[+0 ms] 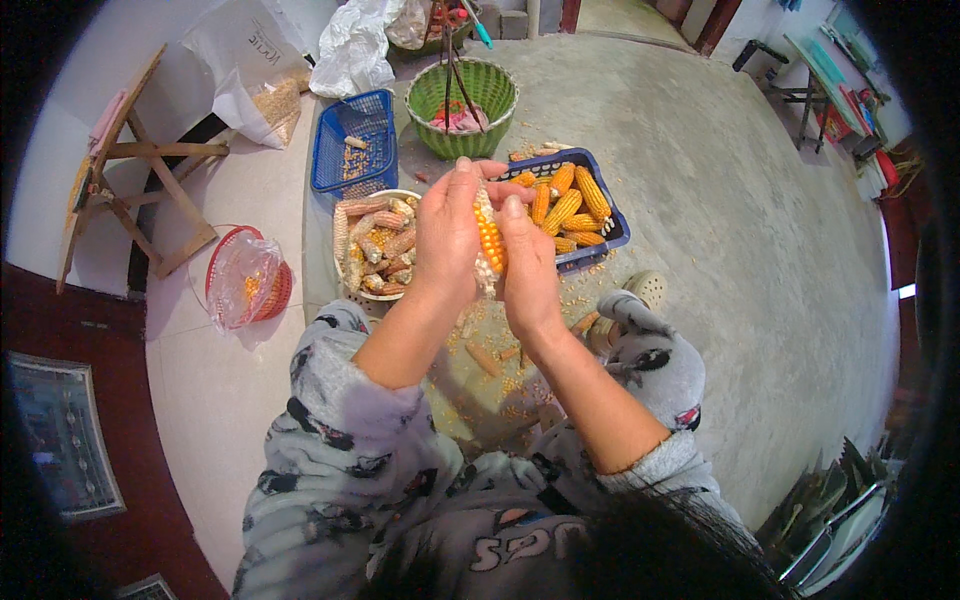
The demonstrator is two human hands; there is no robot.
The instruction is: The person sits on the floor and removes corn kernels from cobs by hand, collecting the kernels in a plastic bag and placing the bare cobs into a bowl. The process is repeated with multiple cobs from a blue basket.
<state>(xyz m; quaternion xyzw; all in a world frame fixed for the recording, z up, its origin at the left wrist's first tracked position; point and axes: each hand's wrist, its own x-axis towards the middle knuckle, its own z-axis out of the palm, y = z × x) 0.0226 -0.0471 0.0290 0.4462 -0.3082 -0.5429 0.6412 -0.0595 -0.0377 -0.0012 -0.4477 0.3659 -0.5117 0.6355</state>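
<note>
A partly shelled corn cob (490,240) is held upright between both hands, with rows of yellow kernels left along its middle and pale bare cob at both ends. My left hand (448,232) grips it from the left side, thumb pointing up. On the other side my right hand (527,259) presses its thumb near the kernels, the fingers curled behind the cob. Behind my right hand stands a dark blue plastic basket (616,234) of unshelled yellow corn ears (564,210). A round pale basin (382,295) of mostly stripped cobs (373,244) is beside my left wrist.
A blue mesh basket (352,180) with loose kernels and a green woven basket (495,139) stand farther off. At left are a red bucket (283,289) lined with plastic, a wooden folding stand (161,150) and a white sack (232,82). Kernels and cobs (484,360) litter the floor between my feet.
</note>
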